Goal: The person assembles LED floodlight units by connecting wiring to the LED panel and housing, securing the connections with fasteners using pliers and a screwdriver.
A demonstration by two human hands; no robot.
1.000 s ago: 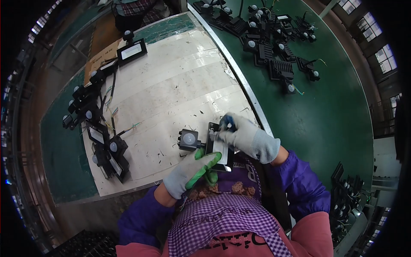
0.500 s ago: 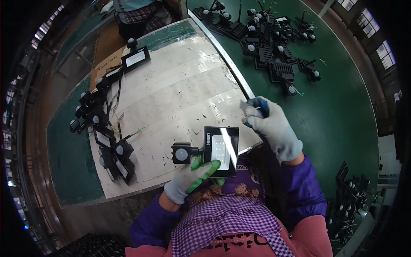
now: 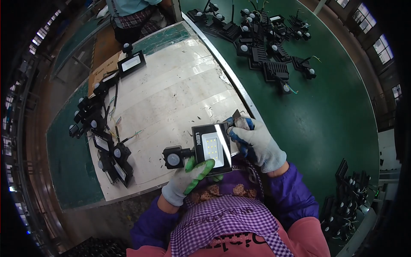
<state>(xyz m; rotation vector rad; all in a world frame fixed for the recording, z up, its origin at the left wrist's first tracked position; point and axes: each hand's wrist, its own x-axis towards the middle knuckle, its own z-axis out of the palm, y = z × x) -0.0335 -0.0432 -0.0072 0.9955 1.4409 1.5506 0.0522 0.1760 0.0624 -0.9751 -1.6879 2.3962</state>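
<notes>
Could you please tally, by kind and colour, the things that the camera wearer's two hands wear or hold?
White-and-green fabric glove: 1
White-and-blue fabric glove: 1
Black rectangular floodlight: 1
Small greyish blade-like piece: 1
Total: 4

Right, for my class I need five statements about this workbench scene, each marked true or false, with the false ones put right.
1. The left hand holds an LED floodlight. True.
2. The floodlight's domed motion sensor sits on the side nearest the right hand. False: it sticks out on the opposite side.
3. The right hand is empty. False: its fingers grip a small dark-tipped object, too unclear to identify.
4. Both forearms wear purple sleeve covers. True.
5. The green table beyond the metal edging strip is bare. False: a cluster of floodlights lies on it.
</notes>
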